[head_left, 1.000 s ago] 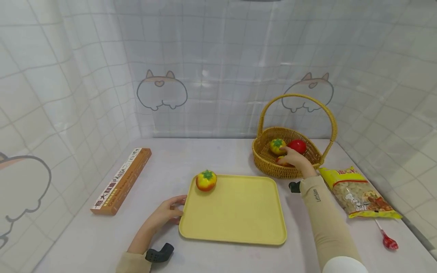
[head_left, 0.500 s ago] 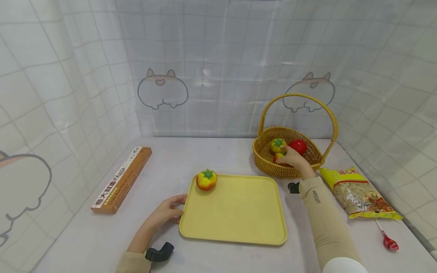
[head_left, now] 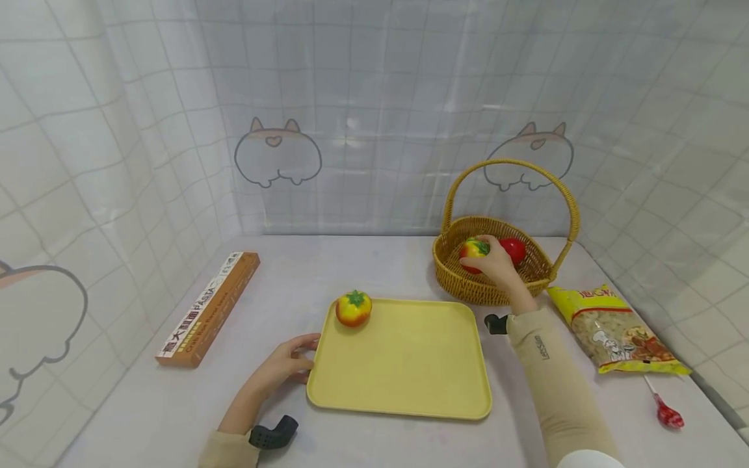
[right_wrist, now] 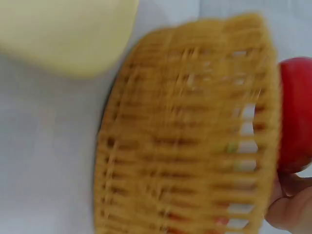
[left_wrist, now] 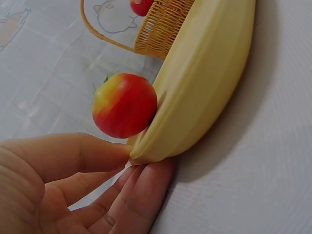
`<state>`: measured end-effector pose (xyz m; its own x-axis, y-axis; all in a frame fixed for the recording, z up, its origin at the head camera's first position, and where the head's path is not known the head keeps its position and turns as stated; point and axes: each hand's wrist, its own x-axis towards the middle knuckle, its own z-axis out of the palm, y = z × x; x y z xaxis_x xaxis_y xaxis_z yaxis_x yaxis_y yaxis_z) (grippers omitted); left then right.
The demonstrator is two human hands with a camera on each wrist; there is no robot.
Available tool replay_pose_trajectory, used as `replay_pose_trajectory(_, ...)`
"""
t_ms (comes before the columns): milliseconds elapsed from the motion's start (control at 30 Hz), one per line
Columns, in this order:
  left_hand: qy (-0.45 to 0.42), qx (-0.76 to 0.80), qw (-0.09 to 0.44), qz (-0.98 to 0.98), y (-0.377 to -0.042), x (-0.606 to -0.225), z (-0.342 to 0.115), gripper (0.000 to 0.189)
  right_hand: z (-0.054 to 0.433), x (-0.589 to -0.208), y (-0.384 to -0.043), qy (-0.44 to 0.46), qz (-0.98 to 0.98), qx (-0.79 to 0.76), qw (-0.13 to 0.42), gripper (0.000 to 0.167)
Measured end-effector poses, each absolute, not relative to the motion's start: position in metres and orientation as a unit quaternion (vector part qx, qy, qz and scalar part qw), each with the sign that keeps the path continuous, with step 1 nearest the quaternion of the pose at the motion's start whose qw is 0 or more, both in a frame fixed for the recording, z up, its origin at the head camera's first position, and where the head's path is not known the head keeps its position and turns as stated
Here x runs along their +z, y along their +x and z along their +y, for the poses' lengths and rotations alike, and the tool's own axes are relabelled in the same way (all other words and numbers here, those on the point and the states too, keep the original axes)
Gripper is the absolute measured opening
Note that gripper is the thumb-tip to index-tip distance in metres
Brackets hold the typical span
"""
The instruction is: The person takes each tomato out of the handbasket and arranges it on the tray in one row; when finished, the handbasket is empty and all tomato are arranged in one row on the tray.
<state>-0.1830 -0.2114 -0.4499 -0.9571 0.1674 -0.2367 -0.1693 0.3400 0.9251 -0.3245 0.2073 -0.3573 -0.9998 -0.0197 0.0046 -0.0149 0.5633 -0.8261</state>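
Observation:
In the head view my left hand point(head_left: 287, 367) pinches the left rim of a yellow tray point(head_left: 409, 357). The left wrist view shows the thumb point(left_wrist: 92, 153) on the rim and the other fingers beneath it. A red-and-yellow tomato point(head_left: 354, 309) with green leaves sits in the tray's far left corner. Over the wicker basket point(head_left: 468, 287), at the back right, my right hand point(head_left: 496, 263) grips a second red-and-yellow tomato point(head_left: 471, 252). A plain red round fruit point(head_left: 513, 249) lies behind that hand in the basket. The right wrist view is blurred, with the weave covering most of the hand.
A pasta box point(head_left: 210, 309) lies on the left of the table point(head_left: 281, 279). On the right are a yellow food bag point(head_left: 614, 331) and a red lollipop point(head_left: 667, 414). The basket's tall handle point(head_left: 515, 162) arches above the right hand's area.
My right hand has raised the front tomato in the basket slightly, up and to the left, and it now covers the other yellow-green one. The left hand and tray stay still.

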Motion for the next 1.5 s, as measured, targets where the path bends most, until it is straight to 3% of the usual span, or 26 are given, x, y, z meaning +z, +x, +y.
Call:
replay_pose_trajectory(533,0.001,0.576,0.148,0.804,-0.184,-0.450,-0.211,0.062,0.143,-0.357,-0.292,-0.149,0.833,-0.533,-0.001,0.072)
replay_pose_trajectory(800,-0.002,0.575,0.147,0.805,-0.184,-0.450,-0.212,0.062,0.119,-0.375,-0.287,-0.171,0.817,-0.549,0.043,0.082)
replay_pose_trajectory(1100,-0.012,0.574,0.150,0.805,-0.185,-0.451,-0.211,0.062,0.093,-0.397,-0.282,-0.161,0.819,-0.537,0.118,0.079)
replay_pose_trajectory(1500,0.006,0.578,0.151,0.802,-0.184,-0.449,-0.212,0.063,0.072,-0.413,-0.284,-0.171,0.862,-0.454,0.148,0.075)
